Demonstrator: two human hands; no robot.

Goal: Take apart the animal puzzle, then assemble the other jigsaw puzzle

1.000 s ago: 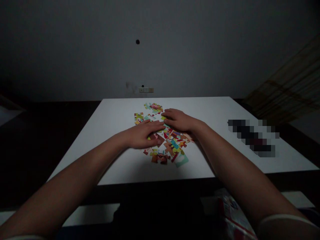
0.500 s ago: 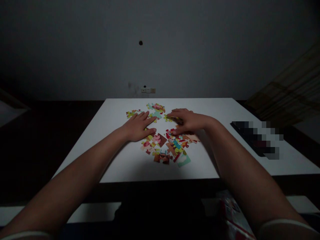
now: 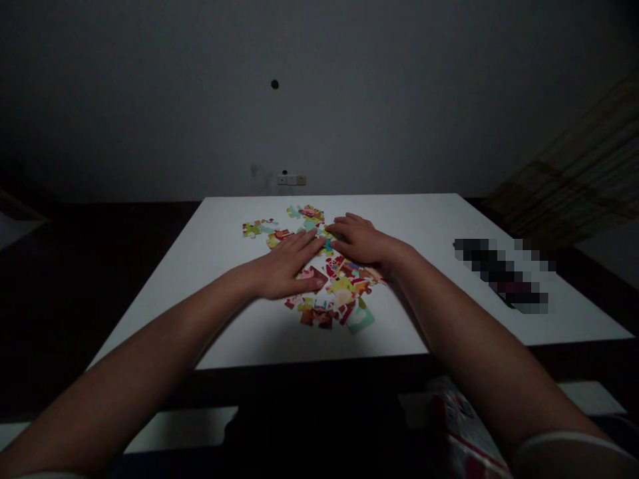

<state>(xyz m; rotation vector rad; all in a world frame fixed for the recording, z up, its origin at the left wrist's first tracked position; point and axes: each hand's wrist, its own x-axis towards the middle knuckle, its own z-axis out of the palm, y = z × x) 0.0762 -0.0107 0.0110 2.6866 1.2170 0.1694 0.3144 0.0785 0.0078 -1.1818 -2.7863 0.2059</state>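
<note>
Several colourful jigsaw pieces (image 3: 335,301) lie loose in a heap on the white table (image 3: 224,306). My left hand (image 3: 288,266) lies flat on the left part of the heap, fingers stretched out and pointing right. My right hand (image 3: 360,241) rests palm down on the far part of the heap, fingers spread toward the left. The fingertips of both hands nearly meet over the pieces. A few more pieces (image 3: 259,229) sit apart at the far left of the heap.
A dark flat object, blurred out (image 3: 502,274), lies on the table's right side. A printed package (image 3: 462,432) sits below the table's near edge by my right arm. A grey wall with a socket plate (image 3: 292,179) stands behind the table.
Both hands slid over the pieces, apart and then back together. Some pieces at the far left have spread outward from the heap.
</note>
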